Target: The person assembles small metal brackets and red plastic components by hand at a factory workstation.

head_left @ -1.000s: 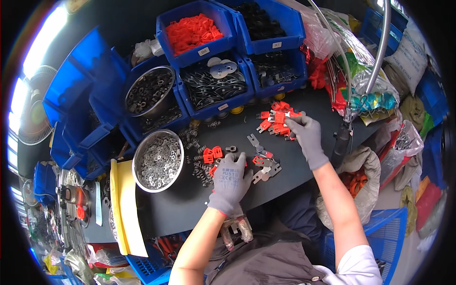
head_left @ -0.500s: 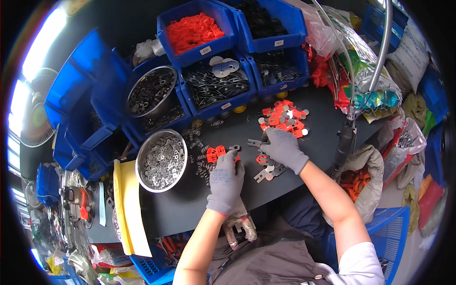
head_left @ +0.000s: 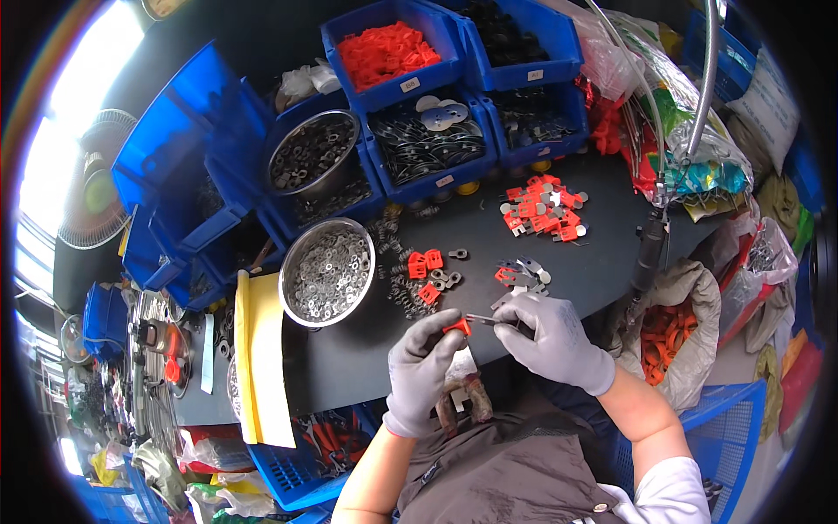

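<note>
In front of my body, near the table's front edge, both gloved hands are close together. My left hand point(head_left: 417, 371) pinches a small red plastic clip point(head_left: 457, 327) between thumb and fingers. My right hand point(head_left: 559, 342) grips a thin grey metal strip point(head_left: 480, 319), whose end points at the red clip; whether the two touch I cannot tell. Beyond my right hand lie several flat metal plates point(head_left: 524, 275) with a red piece among them. A few loose red clips point(head_left: 425, 262) and dark metal rings point(head_left: 449, 279) rest beyond my left hand.
A steel bowl of washers point(head_left: 327, 272) stands left of the hands, beside scattered springs point(head_left: 397, 240). Blue bins point(head_left: 428, 188) line the back. A pile of red-and-metal pieces point(head_left: 546, 208) lies far right, near a hanging tool point(head_left: 648, 253). A metal fixture point(head_left: 460, 367) juts below the hands.
My hands have come together and nearer my body. The left now holds a red clip from the group on the table; the right has left the metal plates with a strip. The view has shifted slightly.
</note>
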Available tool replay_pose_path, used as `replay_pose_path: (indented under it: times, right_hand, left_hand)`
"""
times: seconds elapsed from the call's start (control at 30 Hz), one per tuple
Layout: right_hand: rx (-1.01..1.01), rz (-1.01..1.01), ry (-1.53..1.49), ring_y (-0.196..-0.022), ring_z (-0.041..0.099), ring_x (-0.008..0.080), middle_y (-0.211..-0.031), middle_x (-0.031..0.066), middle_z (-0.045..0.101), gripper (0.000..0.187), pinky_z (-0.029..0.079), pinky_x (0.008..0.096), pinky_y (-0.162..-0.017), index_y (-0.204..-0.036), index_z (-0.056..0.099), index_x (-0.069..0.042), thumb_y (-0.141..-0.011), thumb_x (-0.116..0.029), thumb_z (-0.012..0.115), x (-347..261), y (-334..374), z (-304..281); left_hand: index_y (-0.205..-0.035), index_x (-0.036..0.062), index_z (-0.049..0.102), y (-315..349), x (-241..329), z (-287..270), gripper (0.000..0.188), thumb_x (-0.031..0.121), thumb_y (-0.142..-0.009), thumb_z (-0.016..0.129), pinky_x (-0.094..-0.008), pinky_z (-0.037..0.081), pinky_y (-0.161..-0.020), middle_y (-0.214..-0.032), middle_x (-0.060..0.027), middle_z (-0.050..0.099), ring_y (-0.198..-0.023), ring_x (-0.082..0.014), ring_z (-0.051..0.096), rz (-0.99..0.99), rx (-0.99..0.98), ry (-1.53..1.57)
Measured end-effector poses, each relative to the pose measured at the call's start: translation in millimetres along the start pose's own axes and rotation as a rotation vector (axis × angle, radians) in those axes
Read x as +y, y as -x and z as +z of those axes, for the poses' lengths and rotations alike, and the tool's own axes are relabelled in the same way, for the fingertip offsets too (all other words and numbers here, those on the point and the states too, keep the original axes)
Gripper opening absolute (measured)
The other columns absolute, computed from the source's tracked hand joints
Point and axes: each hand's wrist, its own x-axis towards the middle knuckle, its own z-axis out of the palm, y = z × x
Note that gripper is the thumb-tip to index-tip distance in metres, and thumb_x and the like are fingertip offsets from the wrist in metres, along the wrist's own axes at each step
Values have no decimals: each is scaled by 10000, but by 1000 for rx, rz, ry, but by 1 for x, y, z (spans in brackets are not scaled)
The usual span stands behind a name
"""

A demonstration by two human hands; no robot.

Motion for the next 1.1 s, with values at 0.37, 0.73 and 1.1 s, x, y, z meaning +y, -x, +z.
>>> replay_pose_path:
  times: [0.37,0.73,1.1]
  right_hand:
    - [-581,526,-178,-637,651,134,-742,86,669,129,483,290,-576,-882,663,-4,-818,-115,681,-21,41,-31]
    - [206,554,-464,-575,591,80,-704,35,647,172,467,234,-505,-857,640,-3,-888,-169,675,78,-13,-27]
    - [-20,223,628,-870,637,295,-984,117,616,274,512,399,-730,-1017,671,-111,-803,-283,676,107,-14,-26]
  left_hand:
    - [-1065,-55,666,41,15,-7,184,-8,-889,641,-263,528,-782,-995,-68,681,-890,-117,639,-259,-399,-333]
    - [-1255,35,574,-13,3,2,538,148,-758,748,-340,513,-761,-1037,-140,593,-914,-266,610,315,-106,-1235]
    - [-1113,77,649,-23,-38,-37,315,59,-800,678,-377,515,-674,-912,-103,621,-795,-287,617,448,46,-1265]
